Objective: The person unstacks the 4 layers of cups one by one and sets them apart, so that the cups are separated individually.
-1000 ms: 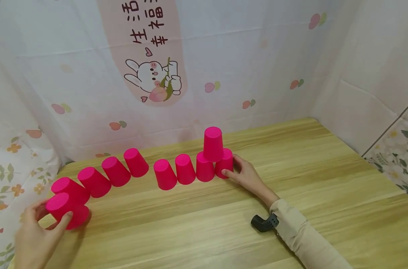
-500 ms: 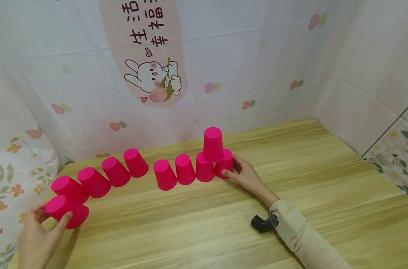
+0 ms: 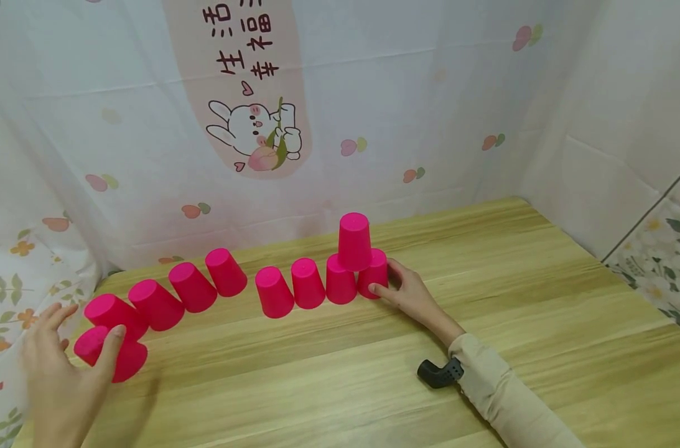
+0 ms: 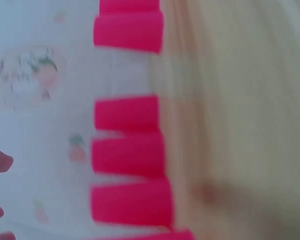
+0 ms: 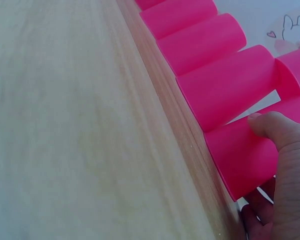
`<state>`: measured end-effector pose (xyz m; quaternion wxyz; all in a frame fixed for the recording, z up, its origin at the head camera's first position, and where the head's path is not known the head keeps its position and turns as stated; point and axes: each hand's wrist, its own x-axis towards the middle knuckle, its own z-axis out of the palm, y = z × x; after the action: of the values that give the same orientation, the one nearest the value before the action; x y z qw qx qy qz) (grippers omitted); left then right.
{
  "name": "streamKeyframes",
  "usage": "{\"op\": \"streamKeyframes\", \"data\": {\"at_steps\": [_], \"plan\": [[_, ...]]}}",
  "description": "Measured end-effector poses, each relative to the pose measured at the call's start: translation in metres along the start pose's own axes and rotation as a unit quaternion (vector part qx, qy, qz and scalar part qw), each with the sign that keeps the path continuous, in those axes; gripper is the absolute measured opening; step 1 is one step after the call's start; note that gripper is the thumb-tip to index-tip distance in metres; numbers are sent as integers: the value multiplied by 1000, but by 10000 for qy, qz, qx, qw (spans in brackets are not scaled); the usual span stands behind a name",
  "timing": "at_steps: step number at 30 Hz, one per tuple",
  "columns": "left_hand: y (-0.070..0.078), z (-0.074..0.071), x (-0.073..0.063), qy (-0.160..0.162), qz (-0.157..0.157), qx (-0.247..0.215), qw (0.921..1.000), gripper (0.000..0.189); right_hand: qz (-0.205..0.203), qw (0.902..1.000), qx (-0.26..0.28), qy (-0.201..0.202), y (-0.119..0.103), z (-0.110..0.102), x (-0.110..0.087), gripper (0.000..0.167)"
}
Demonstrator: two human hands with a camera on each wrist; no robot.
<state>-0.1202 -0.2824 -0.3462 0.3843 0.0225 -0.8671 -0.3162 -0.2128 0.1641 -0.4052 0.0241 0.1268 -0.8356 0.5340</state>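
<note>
Upside-down pink plastic cups stand in a curving line on the table. My left hand [image 3: 65, 376] is raised with fingers apart over the nearest left cup [image 3: 131, 362], partly hiding it. Nothing lies between its fingertips [image 4: 0, 161] in the left wrist view. At the other end, my right hand [image 3: 412, 295] grips the rightmost cup [image 5: 245, 155], thumb on the near side and fingers behind. One more cup [image 3: 354, 241] sits on top, bridging that held cup and its neighbour [image 3: 341, 283].
A wooden table [image 3: 295, 386] carries the cups. Between the left group and a cup [image 3: 274, 292] of the right group is a gap. Behind hangs a white printed curtain [image 3: 384, 93]. A black strap piece [image 3: 440, 373] juts from my right sleeve [image 3: 507, 392].
My left hand has let go of the nearest left cup, its fingers lifting and spreading. That cup stays beside its neighbour. My right hand still holds its cup in place.
</note>
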Motion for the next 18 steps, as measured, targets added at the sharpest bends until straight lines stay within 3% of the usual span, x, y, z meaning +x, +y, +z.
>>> {"op": "streamKeyframes", "data": {"at_steps": [5,7,18], "plan": [[31,15,9,-282,949,-642,9930,58,5,10000,-57,33,28,4,7,61],[41,23,11,-435,1201,-826,9884,58,-18,9999,-95,50,28,4,7,60],[92,71,22,-1125,1997,-1475,9621,54,-170,9998,-54,107,31,3,8,60]]}}
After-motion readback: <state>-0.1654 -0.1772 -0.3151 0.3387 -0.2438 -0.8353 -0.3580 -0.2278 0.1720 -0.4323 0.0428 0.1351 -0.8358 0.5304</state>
